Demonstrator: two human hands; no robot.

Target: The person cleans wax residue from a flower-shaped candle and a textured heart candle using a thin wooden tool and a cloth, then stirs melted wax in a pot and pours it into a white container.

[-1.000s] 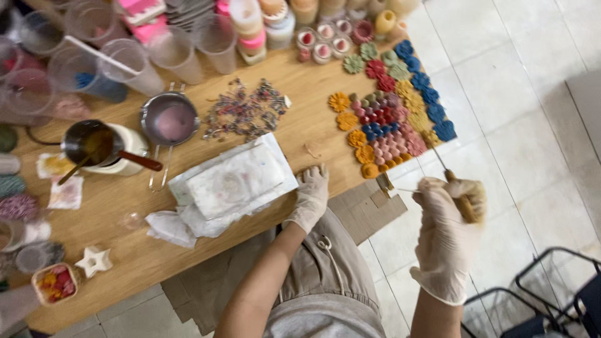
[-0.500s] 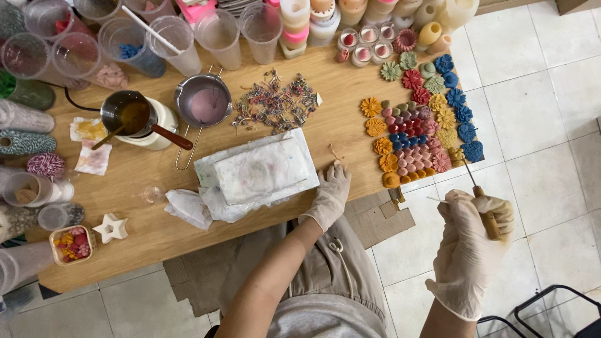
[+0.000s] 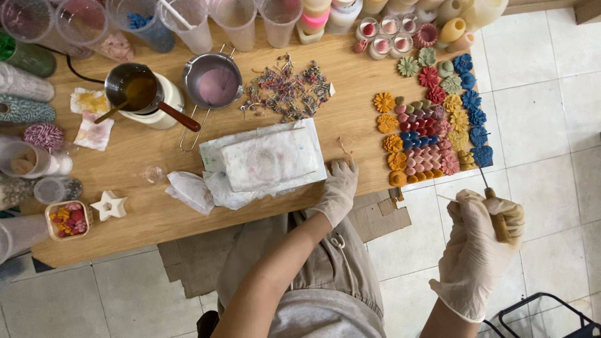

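Table: wooden table [image 3: 156, 213] crowded with cups and pots.
Block: white wrapped block [image 3: 269, 159] lies mid-table.
Left hand: left hand [image 3: 338, 191] flat on the table edge, fingers loose, gripping nothing, beside the block.
Flowers: coloured wax flowers [image 3: 432, 125] sit in rows.
Right hand: right hand [image 3: 479, 241] clenched around a wooden-handled pick [image 3: 494, 209], off the table's right end.
Advice: bracing the wrist would likely steady the tip.

Bare counter [image 3: 156, 213] lies open along the near edge, between the star mould [image 3: 109, 206] and the paper-wrapped block [image 3: 269, 159]. Further back, cups [image 3: 238, 19], the small pan [image 3: 213, 84] and scattered scraps [image 3: 285, 87] crowd passage; wax flowers [image 3: 432, 119] fill the right end.
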